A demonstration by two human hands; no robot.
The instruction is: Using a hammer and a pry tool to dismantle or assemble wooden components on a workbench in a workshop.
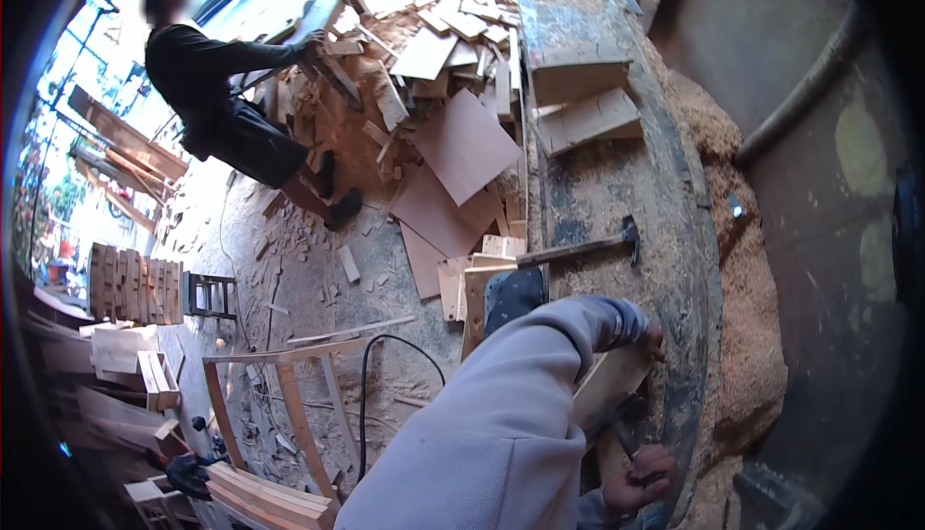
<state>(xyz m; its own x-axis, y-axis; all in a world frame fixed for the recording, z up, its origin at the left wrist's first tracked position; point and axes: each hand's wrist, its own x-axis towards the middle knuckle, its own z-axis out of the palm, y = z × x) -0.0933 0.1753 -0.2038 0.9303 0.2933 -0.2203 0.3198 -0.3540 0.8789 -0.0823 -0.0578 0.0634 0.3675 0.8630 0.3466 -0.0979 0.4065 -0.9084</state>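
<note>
Sawdust-strewn workbench, scrap-littered floor

Right hand grips dark tool, perhaps chisel, against wood piece; hammer nearby.
</note>
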